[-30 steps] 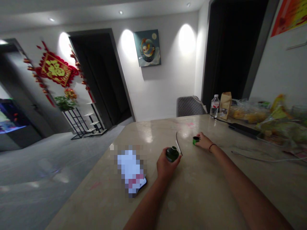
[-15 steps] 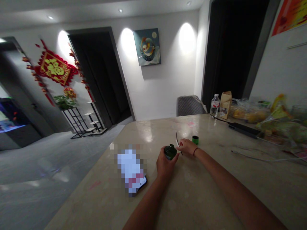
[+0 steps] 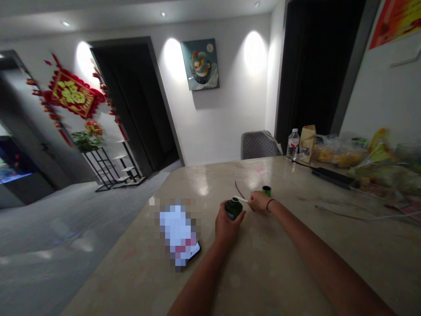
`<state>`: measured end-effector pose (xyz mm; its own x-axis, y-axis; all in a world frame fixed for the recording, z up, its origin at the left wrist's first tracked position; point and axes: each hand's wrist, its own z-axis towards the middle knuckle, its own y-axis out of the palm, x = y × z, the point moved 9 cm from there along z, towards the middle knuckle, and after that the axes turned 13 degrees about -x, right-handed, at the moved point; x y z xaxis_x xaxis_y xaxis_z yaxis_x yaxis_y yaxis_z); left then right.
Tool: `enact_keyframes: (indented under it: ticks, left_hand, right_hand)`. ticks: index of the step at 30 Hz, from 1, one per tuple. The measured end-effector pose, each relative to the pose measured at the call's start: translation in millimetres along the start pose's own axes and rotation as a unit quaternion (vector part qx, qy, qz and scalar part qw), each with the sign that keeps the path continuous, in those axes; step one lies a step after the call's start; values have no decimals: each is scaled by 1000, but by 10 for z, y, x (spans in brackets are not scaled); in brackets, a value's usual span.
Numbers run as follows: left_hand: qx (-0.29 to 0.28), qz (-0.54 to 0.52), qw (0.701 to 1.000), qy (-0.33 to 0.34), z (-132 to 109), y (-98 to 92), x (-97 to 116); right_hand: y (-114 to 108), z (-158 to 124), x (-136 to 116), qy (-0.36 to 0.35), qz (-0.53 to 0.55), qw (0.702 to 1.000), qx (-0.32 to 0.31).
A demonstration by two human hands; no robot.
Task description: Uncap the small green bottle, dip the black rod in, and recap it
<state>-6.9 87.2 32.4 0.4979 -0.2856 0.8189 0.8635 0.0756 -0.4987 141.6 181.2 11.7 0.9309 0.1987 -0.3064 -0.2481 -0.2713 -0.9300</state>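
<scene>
Left of the left hand [image 3: 226,224], well apart from it, a phone [image 3: 179,235] lies flat near the table [image 3: 263,272] edge. The left hand is closed around a small dark green bottle [image 3: 233,208], which stands upright above the fist with its open mouth facing up. Just right of that fist, the thin white stick [image 3: 241,199] lies nearly level, its long axis running left from the right hand towards the bottle's mouth, its free end just beside the rim. A dark thread-like piece curves away beyond it; I cannot tell what it is. The right hand [image 3: 259,202] is closed, pinching the stick's near end, knuckles low over the tabletop. Just beyond and right of this hand sits a green cap [image 3: 266,190], apart from the fingers. Further right a pale cable [image 3: 348,216] crosses bare tabletop, and bags crowd the far right edge; the room nearest both forearms is open
</scene>
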Motion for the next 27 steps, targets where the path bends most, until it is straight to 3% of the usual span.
enact_keyframes:
  ticks: [3, 7, 12, 15, 17, 27]
  left_hand:
    - [3, 2, 1000, -7, 6, -1, -17]
    - [1, -2, 1000, -4, 10, 4, -20]
    - [-6, -7, 1000, -4, 14, 9, -20]
    - [-9, -10, 1000, -9, 21, 21, -38]
    - [-17, -12, 1000, -9, 28, 45, -52]
    - [-58, 7, 998, -9, 81, 157, -157]
  right_hand:
    - [-171, -57, 6, -15, 30, 999, 33]
    - [-521, -190, -16, -80, 160, 977, 114]
    - [-939, -428, -83, -197, 342, 896, 203]
    - [-1098, -581, -128, -235, 420, 843, 238]
    - [-1155, -658, -181, -249, 444, 824, 247]
    - [-1150, -697, -380, -295, 428, 824, 225]
